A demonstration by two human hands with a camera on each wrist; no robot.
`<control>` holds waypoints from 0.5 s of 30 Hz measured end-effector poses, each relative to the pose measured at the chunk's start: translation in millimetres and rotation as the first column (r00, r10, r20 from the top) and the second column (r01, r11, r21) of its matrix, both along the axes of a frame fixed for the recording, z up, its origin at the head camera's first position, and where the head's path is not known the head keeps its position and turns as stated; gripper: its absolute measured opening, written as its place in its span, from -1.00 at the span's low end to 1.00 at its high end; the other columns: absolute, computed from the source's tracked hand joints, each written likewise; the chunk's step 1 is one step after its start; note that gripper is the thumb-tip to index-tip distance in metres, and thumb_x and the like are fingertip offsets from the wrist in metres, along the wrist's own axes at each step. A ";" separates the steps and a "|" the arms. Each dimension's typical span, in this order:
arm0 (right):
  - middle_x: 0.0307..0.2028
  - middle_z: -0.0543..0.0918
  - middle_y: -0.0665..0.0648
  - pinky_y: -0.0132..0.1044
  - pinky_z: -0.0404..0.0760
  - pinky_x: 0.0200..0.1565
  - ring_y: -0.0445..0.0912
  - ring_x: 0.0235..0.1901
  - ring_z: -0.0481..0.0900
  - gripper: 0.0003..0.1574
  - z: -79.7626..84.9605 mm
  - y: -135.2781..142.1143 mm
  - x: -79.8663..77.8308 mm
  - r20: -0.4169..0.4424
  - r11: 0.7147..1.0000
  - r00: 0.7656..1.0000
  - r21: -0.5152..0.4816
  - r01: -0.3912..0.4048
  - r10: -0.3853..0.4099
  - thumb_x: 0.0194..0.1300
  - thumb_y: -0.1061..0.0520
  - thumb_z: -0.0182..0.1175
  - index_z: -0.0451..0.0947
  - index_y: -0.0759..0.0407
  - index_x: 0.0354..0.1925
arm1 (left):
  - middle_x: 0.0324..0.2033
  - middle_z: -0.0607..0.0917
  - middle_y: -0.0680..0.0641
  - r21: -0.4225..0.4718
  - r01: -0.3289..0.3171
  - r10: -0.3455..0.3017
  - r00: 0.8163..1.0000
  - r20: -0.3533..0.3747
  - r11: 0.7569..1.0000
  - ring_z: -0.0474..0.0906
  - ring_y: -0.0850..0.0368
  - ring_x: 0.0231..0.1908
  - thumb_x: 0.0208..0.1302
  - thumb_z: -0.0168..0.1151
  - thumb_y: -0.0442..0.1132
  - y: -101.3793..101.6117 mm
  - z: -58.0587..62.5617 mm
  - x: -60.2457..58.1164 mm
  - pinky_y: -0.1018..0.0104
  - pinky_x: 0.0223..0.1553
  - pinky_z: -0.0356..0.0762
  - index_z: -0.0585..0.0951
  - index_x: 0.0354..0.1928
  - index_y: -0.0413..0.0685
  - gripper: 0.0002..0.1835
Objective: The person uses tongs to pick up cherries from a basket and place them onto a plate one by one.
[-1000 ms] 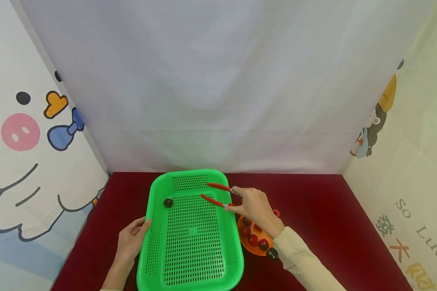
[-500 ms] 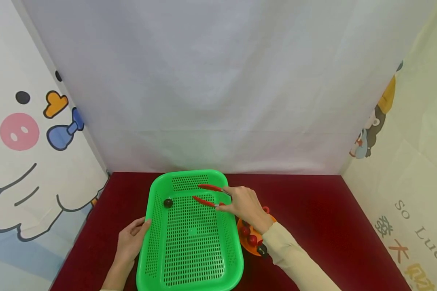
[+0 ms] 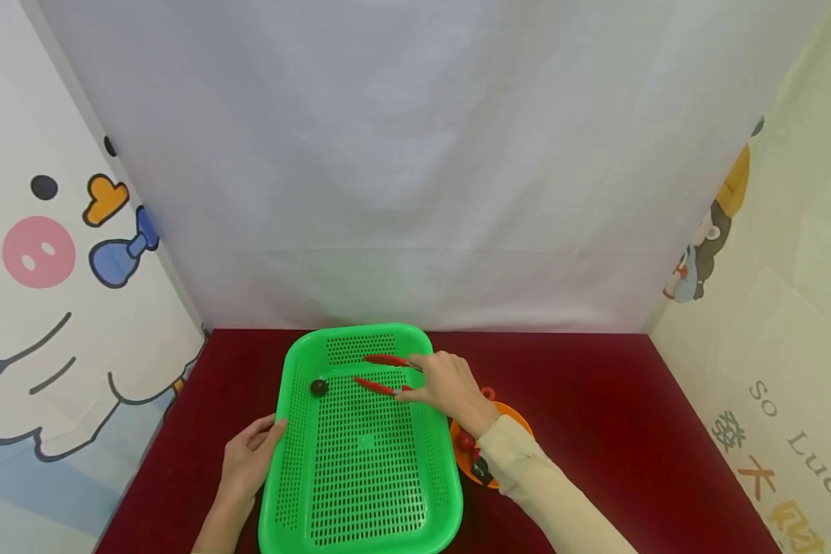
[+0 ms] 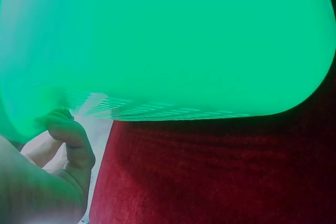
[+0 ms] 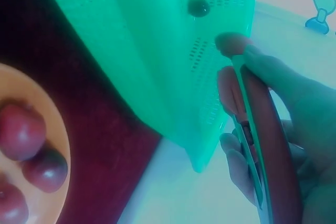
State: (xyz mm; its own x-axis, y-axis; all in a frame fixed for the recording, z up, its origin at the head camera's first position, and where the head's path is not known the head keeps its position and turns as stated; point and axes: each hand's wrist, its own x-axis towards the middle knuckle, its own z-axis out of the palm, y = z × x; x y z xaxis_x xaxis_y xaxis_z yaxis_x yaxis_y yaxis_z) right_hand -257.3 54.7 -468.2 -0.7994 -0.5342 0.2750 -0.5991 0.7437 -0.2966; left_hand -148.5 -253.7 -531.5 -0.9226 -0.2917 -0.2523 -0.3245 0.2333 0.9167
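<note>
My left hand point(image 3: 245, 458) grips the left rim of a large green plastic basket point(image 3: 450, 492), fingers curled at its edge; the left wrist view shows the basket's outer wall point(image 4: 210, 35) up close. Over the basket's right side, my right hand point(image 3: 446, 385) holds red-tipped tongs point(image 3: 375, 386), their two arms spread apart with nothing between the tips. A single small dark round fruit point(image 3: 319, 388) lies inside the basket near its left wall, left of the tong tips. In the right wrist view this fruit point(image 5: 199, 7) appears beyond the tongs point(image 5: 266, 145).
Right of the basket stands an orange plate point(image 3: 518, 415) of dark red round fruits point(image 3: 465, 441), partly hidden under my right forearm. A dark red cloth point(image 3: 582, 415) covers the table. White curtains point(image 3: 415, 169) enclose the back and sides.
My right hand has moved left with the tongs, bringing the tips farther over the basket toward the dark fruit. The left hand and the basket have stayed in place.
</note>
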 end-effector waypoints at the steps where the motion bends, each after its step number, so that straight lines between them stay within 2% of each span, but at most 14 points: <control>1: -0.47 0.73 0.02 -0.43 0.08 -0.63 -0.28 -0.74 0.13 -0.30 0.0 -1.2 -0.6 0.004 1.000 1.000 0.010 0.003 -0.003 0.04 -0.23 0.60 0.74 0.16 0.03 | 0.14 0.66 -0.32 -0.001 0.001 -0.001 1.000 -0.001 1.000 0.49 -0.27 0.21 0.56 0.13 0.11 0.3 -0.1 -0.1 -0.18 0.15 0.47 0.44 0.43 -0.21 -0.36; 2: -0.47 0.72 0.01 -0.43 0.09 -0.63 -0.28 -0.74 0.13 -0.29 0.5 -2.4 -0.9 0.009 1.000 1.000 0.015 0.004 -0.004 0.04 -0.24 0.61 0.74 0.16 0.03 | 0.14 0.66 -0.32 -0.003 0.003 -0.003 1.000 -0.001 1.000 0.48 -0.27 0.22 0.56 0.13 0.11 0.3 -0.5 -0.2 -0.18 0.15 0.47 0.44 0.44 -0.21 -0.36; 3: -0.55 0.65 -0.02 -0.43 0.08 -0.63 -0.28 -0.73 0.11 -0.28 1.1 -3.6 -1.3 0.013 1.000 1.000 0.024 0.005 -0.005 0.04 -0.25 0.60 0.74 0.15 0.03 | 0.14 0.66 -0.32 -0.005 0.005 -0.005 1.000 -0.005 1.000 0.49 -0.27 0.21 0.56 0.13 0.11 0.5 -0.5 -0.1 -0.18 0.15 0.47 0.43 0.44 -0.21 -0.35; 5: -0.68 0.41 -0.09 -0.42 0.04 -0.62 -0.27 -0.70 0.04 -0.34 1.6 -6.1 -2.4 0.016 0.999 1.000 0.037 0.005 -0.006 0.04 -0.27 0.59 0.75 0.13 -0.06 | 0.13 0.66 -0.31 -0.011 0.007 -0.007 1.000 -0.008 1.000 0.50 -0.26 0.20 0.56 0.13 0.12 0.8 -0.6 0.1 -0.15 0.14 0.49 0.43 0.44 -0.21 -0.35; 7: -0.70 0.22 -0.13 -0.40 -0.01 -0.61 -0.26 -0.66 -0.03 -0.37 2.3 -8.7 -3.4 0.019 0.999 1.000 0.049 0.005 -0.006 0.04 -0.30 0.58 0.74 0.11 -0.13 | 0.12 0.67 -0.30 -0.021 0.008 -0.008 1.000 -0.009 1.000 0.52 -0.23 0.18 0.56 0.12 0.12 1.0 -1.1 0.2 -0.11 0.11 0.51 0.44 0.44 -0.20 -0.35; 9: -0.71 0.16 -0.12 -0.39 -0.02 -0.60 -0.25 -0.64 -0.06 -0.38 2.1 -11.8 -4.2 0.029 0.999 1.000 0.053 0.001 -0.002 0.05 -0.29 0.58 0.73 0.11 -0.14 | 0.11 0.68 -0.28 -0.029 0.005 -0.005 1.000 -0.007 1.000 0.54 -0.21 0.15 0.56 0.12 0.13 1.0 -1.5 0.5 -0.06 0.07 0.54 0.45 0.43 -0.19 -0.36; 11: -0.69 0.23 -0.13 -0.41 0.02 -0.61 -0.26 -0.65 -0.03 -0.36 1.2 -15.1 -5.1 0.031 0.998 1.000 0.066 0.004 -0.006 0.04 -0.30 0.58 0.75 0.11 -0.10 | 0.10 0.69 -0.27 -0.029 0.003 -0.004 1.000 -0.006 1.000 0.55 -0.20 0.14 0.55 0.12 0.14 1.1 -1.5 0.6 -0.04 0.06 0.55 0.45 0.43 -0.18 -0.35; 15: -0.56 0.59 -0.01 -0.44 0.13 -0.60 -0.27 -0.63 0.10 -0.26 0.7 -23.4 -6.0 0.047 0.997 0.999 0.081 0.013 -0.017 0.03 -0.30 0.59 0.76 0.11 0.04 | 0.11 0.68 -0.29 -0.013 0.005 -0.006 1.000 -0.006 1.000 0.53 -0.23 0.16 0.54 0.13 0.15 0.2 -0.9 1.5 -0.10 0.09 0.52 0.44 0.43 -0.19 -0.34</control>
